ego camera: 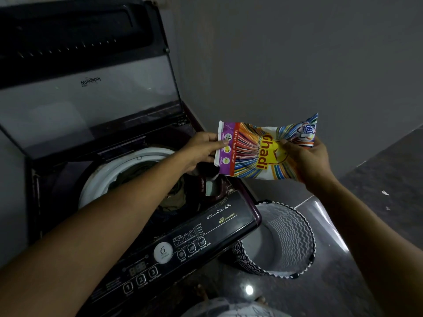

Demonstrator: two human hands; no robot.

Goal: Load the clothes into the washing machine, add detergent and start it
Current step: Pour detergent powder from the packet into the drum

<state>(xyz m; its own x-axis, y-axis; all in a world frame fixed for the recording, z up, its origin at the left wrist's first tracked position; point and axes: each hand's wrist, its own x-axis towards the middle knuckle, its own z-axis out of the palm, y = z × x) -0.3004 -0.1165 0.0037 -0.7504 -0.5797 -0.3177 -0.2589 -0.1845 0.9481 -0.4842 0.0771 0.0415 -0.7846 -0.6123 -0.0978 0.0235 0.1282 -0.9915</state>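
Detergent packet [265, 149] held sideways over the front right corner of the washing machine [235, 216], mouth end turned toward the open detergent drawer [211, 187], apparently so the powder falls there rather than on the control panel [183, 250]. Left hand [201, 148] pinching the mouth end, fingers [223, 142] closed on its edge, seemingly to steer or widen the opening. Right hand [306, 156] gripping the sealed end, fingers closed around it, raised to tip the contents. Lid [89, 88] propped upright at the back edge, leaving the drum [119, 172] exposed. Clothes [174, 195] already inside; laundry basket [286, 239] on the floor beside the machine, seemingly emptied. Powder flow not discernible.
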